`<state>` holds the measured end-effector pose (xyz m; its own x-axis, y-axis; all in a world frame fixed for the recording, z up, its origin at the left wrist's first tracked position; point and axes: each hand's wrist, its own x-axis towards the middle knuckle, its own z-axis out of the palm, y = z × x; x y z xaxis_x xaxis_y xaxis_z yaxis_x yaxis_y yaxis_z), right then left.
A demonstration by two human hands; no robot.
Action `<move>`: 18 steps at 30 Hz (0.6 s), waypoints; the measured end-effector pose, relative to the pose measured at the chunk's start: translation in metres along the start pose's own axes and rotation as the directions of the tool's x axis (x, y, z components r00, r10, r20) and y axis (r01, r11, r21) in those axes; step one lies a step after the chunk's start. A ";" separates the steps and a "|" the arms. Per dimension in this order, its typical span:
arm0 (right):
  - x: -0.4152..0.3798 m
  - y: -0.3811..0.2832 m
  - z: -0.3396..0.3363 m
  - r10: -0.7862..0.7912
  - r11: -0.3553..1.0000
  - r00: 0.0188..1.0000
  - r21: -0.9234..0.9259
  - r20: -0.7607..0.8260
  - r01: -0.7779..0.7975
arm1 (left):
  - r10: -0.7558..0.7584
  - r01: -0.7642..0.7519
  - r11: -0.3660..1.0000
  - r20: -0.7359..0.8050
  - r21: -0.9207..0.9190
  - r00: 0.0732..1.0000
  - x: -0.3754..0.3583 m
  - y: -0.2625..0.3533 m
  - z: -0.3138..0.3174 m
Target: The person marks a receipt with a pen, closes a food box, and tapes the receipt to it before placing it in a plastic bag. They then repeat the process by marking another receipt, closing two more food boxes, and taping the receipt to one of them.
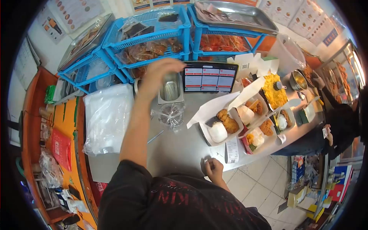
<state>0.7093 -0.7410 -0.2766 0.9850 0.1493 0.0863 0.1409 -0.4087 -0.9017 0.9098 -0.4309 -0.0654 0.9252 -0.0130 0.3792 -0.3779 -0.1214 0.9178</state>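
My left hand (165, 71) reaches up past the steel container (171, 92), in front of the blue basket rack, blurred by motion. Its fingertips overlap the left edge of a tablet (210, 76) with red-and-white panels on screen. My right hand (214, 168) is low at the counter's front edge, fingers curled; what they hold, if anything, cannot be made out. Close to it lies a printed receipt (232, 150) under an opened box with fried chicken (229, 123) and a white rice mound (218, 132). A clear plastic bundle (171, 116) sits below the container.
A stack of clear plastic bags (108, 119) lies left on the steel counter (172, 151). More filled meal boxes (262, 134) line the right, beside shredded yellow food (273, 89). Blue racks (149, 51) with packets stand behind. A co-worker (326, 130) is at far right.
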 end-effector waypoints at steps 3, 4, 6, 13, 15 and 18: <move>0.003 -0.001 0.003 -0.033 0.999 0.999 -0.030 0.006 0.033 | 0.205 -0.259 0.704 0.161 0.661 0.966 0.049 -0.088 0.047; 0.004 -0.002 0.003 -0.052 0.998 0.999 -0.045 0.001 0.052 | 0.199 -0.254 0.705 0.158 0.662 0.967 0.057 -0.093 0.056; 0.007 0.001 0.003 -0.086 0.994 0.996 -0.066 0.007 0.087 | 0.210 -0.460 0.252 0.415 0.852 0.885 0.069 -0.103 0.073; 0.010 0.004 0.007 -0.130 0.984 0.991 -0.123 -0.016 0.127 | 0.090 -0.420 -0.027 0.421 0.907 0.903 0.073 -0.128 0.091; 0.009 0.002 0.007 -0.125 0.984 0.992 -0.131 -0.012 0.123 | 0.098 -0.428 0.087 0.420 0.900 0.902 0.075 -0.129 0.086; 0.009 0.000 0.006 -0.123 0.981 0.992 -0.153 -0.009 0.120 | 0.130 -0.450 0.226 0.431 0.864 0.893 0.083 -0.133 0.078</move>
<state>0.7174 -0.7342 -0.2782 0.9612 0.1900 0.2001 0.2715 -0.5207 -0.8094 1.0398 -0.4930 -0.1649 0.7918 -0.4550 0.4074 -0.4721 -0.8792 -0.0643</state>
